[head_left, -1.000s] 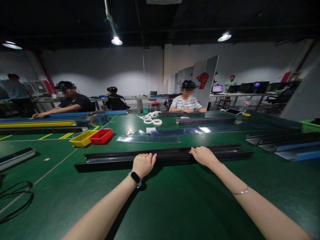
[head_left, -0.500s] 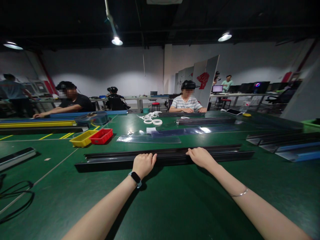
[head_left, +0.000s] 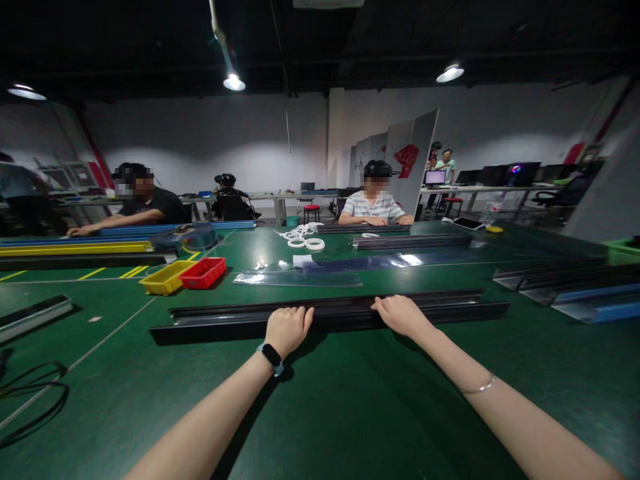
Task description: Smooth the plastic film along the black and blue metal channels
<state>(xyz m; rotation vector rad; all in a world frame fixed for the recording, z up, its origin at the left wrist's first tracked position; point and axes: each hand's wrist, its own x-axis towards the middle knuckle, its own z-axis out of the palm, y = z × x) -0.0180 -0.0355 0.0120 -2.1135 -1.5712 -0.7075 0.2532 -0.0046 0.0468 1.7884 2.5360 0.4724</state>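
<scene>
A long black channel-shaped profile [head_left: 215, 328] lies crosswise on the green table in front of me. My left hand [head_left: 289, 330] is closed over its near wall, left of the middle, with the thumb on the near side. Right of the middle, my right hand [head_left: 401, 313] grips the same near wall, its fingertips hidden inside the channel. Beyond the profile lie a clear plastic strip [head_left: 300, 280] and a longer shiny film strip [head_left: 370, 262] with a white label.
A yellow bin [head_left: 167, 279] and a red bin [head_left: 203, 273] stand to the left. More black and blue profiles [head_left: 597, 303] lie at the right. White tape rolls [head_left: 314, 245] rest farther back. Black cables [head_left: 45, 400] lie at left. A co-worker [head_left: 376, 200] sits across the table.
Both my hands and the black profile stay in place. In the background, a standing person at the far left and one near the monitors at right have shifted leftward.
</scene>
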